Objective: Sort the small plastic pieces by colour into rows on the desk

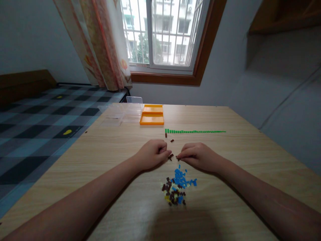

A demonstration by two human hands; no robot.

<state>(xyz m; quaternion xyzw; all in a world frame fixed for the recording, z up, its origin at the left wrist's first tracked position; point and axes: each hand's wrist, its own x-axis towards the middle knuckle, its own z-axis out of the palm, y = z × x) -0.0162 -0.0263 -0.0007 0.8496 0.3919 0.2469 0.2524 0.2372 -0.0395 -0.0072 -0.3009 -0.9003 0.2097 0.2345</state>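
My left hand (153,154) is closed, its fingers curled, with the thumb and fingertips at a brown rectangular piece (171,156). Facing it, my right hand (199,155) has its fingers pressed together at a tiny dark brown piece (178,158) on the tabletop. Two more brown pieces lie just beyond, one upright brown strip (166,135) and one tilted brown bit (172,141). Farther back runs a row of green pieces (185,132), graded from large at the left to small at the right. Nearer me sits a mixed heap of brown pieces (173,194), blue pieces (181,179) and some yellow ones.
An orange two-compartment tray (151,123) stands at the back of the wooden table (112,187). Clear plastic boxes (112,115) are left of it. A bed with a checked cover (45,127) adjoins the table's left side; a window is behind.
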